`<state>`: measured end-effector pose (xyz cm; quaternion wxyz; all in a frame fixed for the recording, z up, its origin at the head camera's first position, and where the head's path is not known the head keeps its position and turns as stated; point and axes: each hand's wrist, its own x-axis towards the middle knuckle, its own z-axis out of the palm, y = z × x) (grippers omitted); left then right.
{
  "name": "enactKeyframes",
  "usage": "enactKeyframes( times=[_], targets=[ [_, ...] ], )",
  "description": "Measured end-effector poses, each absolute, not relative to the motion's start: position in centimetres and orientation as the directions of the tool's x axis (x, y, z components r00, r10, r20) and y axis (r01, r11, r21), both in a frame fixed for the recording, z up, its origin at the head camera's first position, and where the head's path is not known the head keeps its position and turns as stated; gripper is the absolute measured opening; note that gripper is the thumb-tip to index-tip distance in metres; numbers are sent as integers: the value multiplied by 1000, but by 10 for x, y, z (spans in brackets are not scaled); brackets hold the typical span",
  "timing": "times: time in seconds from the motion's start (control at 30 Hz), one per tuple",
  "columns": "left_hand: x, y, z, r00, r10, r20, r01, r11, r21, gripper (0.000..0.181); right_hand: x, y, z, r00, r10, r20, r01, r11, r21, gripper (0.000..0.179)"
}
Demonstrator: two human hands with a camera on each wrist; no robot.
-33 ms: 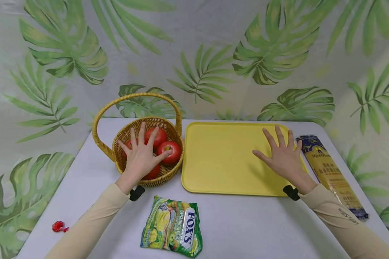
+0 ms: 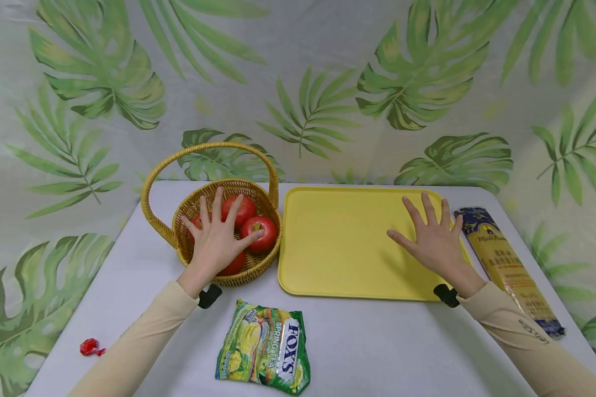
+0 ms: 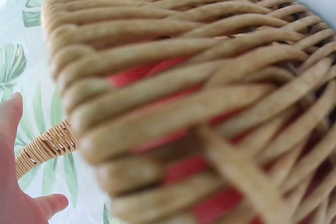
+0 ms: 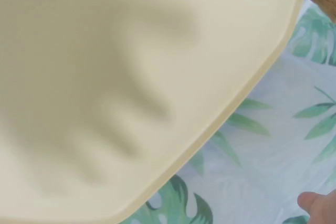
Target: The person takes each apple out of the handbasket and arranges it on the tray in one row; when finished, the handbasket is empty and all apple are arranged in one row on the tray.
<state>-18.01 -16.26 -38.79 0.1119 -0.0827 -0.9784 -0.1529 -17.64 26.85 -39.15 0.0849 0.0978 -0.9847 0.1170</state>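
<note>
My left hand (image 2: 214, 238) is spread above the front left of a wicker basket (image 2: 248, 275) with a tall hoop handle. Several round red fruits (image 2: 259, 234) lie in this basket, partly hidden behind the fingers. In the left wrist view, the basket weave (image 3: 157, 93) fills most of the picture, with red showing through its gaps. Over the right side of a yellow tray (image 2: 333, 242) hovers my right hand (image 2: 434, 242), fingers splayed and holding nothing. Its shadow falls on the tray surface (image 4: 226, 51) in the right wrist view.
A green FOX'S Spring Tea candy bag (image 2: 265, 347) lies at the front of the white table (image 2: 367, 342). One red-wrapped candy (image 2: 90, 347) is at the left edge. Along the right edge lies a long blue and gold packet (image 2: 511, 270). A leaf-printed cloth (image 2: 318, 49) hangs behind.
</note>
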Motion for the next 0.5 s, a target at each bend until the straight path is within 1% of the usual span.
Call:
enactKeyframes(
  times=[0.5],
  targets=[
    [-180, -164, -391, -958, 134, 255, 208, 935, 289, 88, -177, 268, -390, -965, -187, 183, -224, 953, -205, 84]
  ],
)
